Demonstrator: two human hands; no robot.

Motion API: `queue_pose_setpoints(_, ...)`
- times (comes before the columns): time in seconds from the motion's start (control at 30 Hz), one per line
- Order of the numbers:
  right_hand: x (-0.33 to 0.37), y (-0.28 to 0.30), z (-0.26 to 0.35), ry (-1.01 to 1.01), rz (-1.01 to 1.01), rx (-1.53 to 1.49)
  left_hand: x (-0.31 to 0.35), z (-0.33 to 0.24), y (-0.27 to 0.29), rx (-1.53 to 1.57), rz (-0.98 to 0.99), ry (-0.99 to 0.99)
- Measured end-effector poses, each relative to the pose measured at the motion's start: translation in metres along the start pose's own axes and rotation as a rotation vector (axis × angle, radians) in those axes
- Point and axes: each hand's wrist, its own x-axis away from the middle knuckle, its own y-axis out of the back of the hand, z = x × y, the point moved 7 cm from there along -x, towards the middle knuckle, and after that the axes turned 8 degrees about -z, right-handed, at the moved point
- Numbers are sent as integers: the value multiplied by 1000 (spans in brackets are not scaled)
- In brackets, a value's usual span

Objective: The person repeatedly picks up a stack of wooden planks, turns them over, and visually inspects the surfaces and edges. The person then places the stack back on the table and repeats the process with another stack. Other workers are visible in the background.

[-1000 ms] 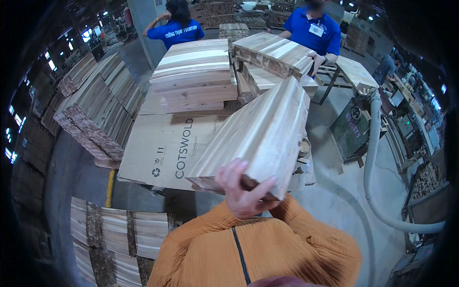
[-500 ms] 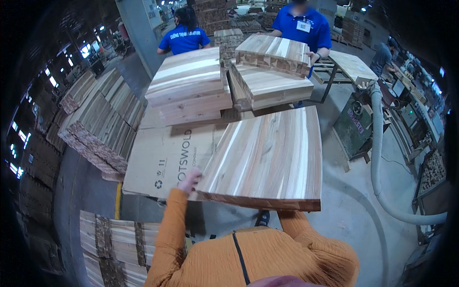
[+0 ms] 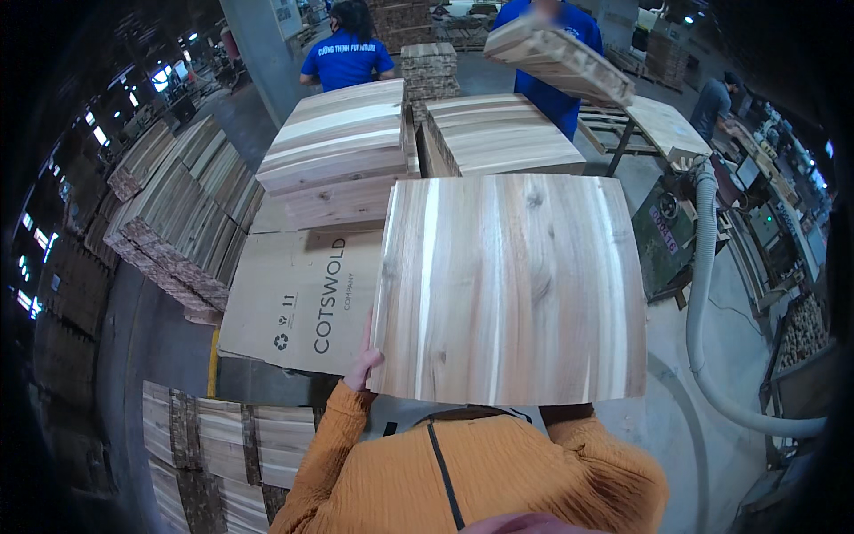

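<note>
Left grip (image 3: 364,368) clasping wooden panel (image 3: 511,294) at eight o'clock, right grip (image 3: 567,412) mostly hidden, hold unclear, cardboard (image 3: 267,303) toward nine

Bright windows (image 3: 100,135) glare from the dim left; the edges bend into black.

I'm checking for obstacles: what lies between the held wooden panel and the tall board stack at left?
The head view shows a flat cardboard sheet between the held panel and the board stack; other panels are piled toward its far end.
</note>
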Motion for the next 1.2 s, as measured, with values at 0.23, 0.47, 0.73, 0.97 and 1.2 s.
queue_pose_setpoints(0.23, -74, -88, 65, 95, 59, 124, -52, -38, -61, -107, -28, -278)
queue_pose_setpoints(0.47, -140, -167, 105, 131, 91, 290, -111, -56, -106, 21, -91, -298)
queue_pose_setpoints(0.73, -175, -219, 114, 112, 145, 435, -163, -59, -122, 90, -178, -322)
queue_pose_setpoints(0.97, -166, -229, 128, 12, 372, 379, -207, -55, -118, 56, -294, -351)
queue_pose_setpoints(1.2, -34, -213, 185, -15, 1086, 41, -244, -56, -109, 123, -255, -350)
